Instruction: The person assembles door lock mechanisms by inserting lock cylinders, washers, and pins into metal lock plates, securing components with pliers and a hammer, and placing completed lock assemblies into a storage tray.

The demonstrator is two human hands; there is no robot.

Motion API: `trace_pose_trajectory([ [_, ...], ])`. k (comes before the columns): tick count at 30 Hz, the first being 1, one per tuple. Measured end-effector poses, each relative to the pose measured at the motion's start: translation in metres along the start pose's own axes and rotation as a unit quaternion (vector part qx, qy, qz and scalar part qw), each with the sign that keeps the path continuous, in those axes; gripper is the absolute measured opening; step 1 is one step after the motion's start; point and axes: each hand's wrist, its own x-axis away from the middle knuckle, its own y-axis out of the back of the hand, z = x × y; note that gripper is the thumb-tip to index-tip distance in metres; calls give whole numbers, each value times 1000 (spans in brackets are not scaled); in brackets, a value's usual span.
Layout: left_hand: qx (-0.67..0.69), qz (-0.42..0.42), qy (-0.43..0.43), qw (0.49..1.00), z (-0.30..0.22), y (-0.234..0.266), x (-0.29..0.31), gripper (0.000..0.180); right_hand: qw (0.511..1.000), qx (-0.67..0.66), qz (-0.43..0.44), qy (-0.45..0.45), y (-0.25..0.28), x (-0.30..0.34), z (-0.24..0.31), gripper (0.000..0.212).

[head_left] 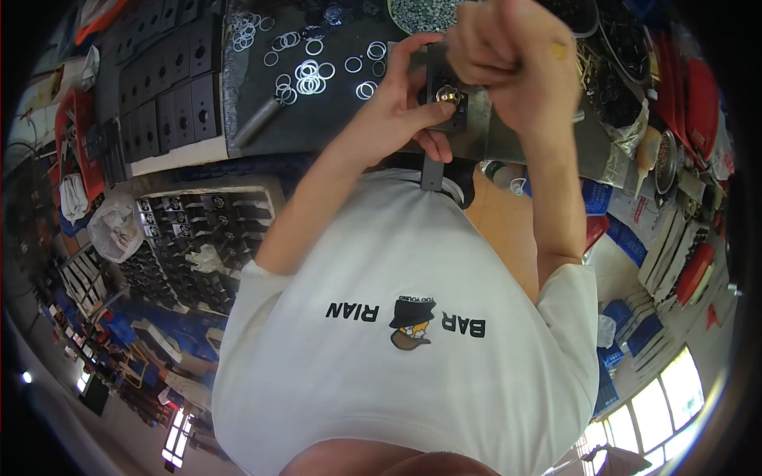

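Note:
My left hand (401, 107) is closed round a dark metal plate fitting (436, 70) at the near edge of the bench, its thumb pressed beside a round brass-coloured part (448, 95) set in it. A flat dark strip (432, 173) extends below the fitting toward my shirt. Just right of and above the fitting, my right hand (516, 59) is raised with its fingers curled into a fist, partly smeared by motion. Whatever those fingers hold, if anything, is hidden.
Thin metal rings (309, 77) lie scattered on the dark bench, near a grey cylindrical rod (258, 120). Dark plates with holes (171, 119) are laid in rows at left. A green-rimmed tray of small parts (425, 14) stands behind my hands; a plastic bottle (500, 176) is below the bench edge.

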Motion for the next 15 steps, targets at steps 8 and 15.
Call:
trace_pose_trajectory([
  [8, -4, 5, -18, 1000, 1, -3, -4, 84, 998, -53, -30, -26, 6, -8, -4, 47],
  [15, -22, -31, -23, 999, 6, -10, 0, 96, 979, 123, -156, 53, -12, 37, 31, 40],
])
